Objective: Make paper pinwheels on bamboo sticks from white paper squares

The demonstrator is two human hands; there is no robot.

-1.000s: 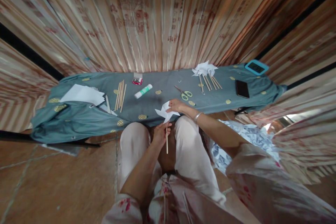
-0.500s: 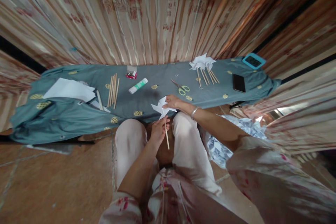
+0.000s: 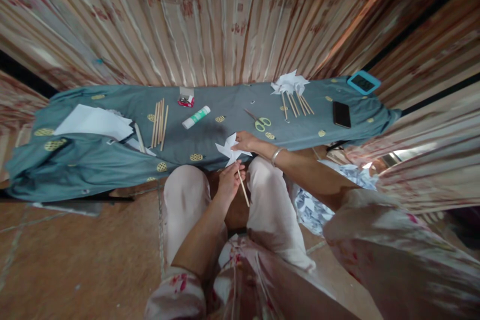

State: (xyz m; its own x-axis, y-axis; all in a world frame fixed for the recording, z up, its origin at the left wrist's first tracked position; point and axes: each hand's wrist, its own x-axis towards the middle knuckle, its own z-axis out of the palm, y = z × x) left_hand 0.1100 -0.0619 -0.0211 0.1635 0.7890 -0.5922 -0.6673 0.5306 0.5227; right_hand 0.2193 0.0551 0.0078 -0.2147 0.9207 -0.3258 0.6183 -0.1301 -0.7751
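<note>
A white paper pinwheel [image 3: 231, 149] is between my hands, over the near edge of the cloth-covered table [image 3: 225, 102]. My left hand [image 3: 229, 180] is closed on a thin wooden stick [image 3: 243, 188], whose lower end points down toward my lap. The stick's upper end is hidden by my fingers and the pinwheel. With its fingers pinched on the pinwheel's upper right part, my right hand [image 3: 245, 141] comes in from the right. Green-handled scissors [image 3: 260, 122] lie just beyond it.
Finished pinwheels [image 3: 290, 83] lie at the back right, near a black phone [image 3: 341, 114] and a blue-framed device [image 3: 363, 82]. Toward the left are a glue stick [image 3: 196, 117], a small red box [image 3: 186, 97], several loose sticks [image 3: 159, 122] and white paper [image 3: 93, 122].
The stick's lower end has swung to the right in my left hand. The table and its items appear slightly higher in view. Both hands keep their hold.
</note>
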